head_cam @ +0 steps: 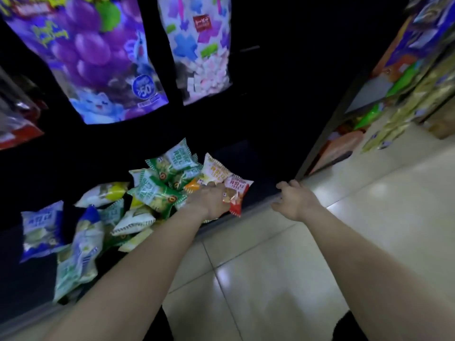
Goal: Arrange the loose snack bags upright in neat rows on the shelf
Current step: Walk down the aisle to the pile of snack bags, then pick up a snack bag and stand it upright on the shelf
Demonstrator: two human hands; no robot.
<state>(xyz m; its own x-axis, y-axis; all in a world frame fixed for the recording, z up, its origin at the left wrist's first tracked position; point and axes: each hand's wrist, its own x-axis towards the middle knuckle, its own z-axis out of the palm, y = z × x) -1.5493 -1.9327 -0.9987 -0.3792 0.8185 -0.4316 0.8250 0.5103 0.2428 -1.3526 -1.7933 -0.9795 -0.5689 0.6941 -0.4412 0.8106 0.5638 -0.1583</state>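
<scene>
Shelf (261, 173) is holding a jumbled pile of bags (157, 193), all lying flat or leaning, none in rows yet. Red bag (240, 190) is sitting at the pile's right end. Left hand (209, 200) is covering its near edge, fingers curling down; cannot tell if clamped. Right hand (296, 200) is hovering by the shelf lip, loosely curled, holding nothing. Should be pinching the top seam and standing it at the bare right side.

My left hand (209, 201) grips a red snack bag (240, 190) beside the jumbled snack bags (152, 190) on the shelf (261, 168) — my right hand (293, 200) hangs loose at its front edge.
</scene>
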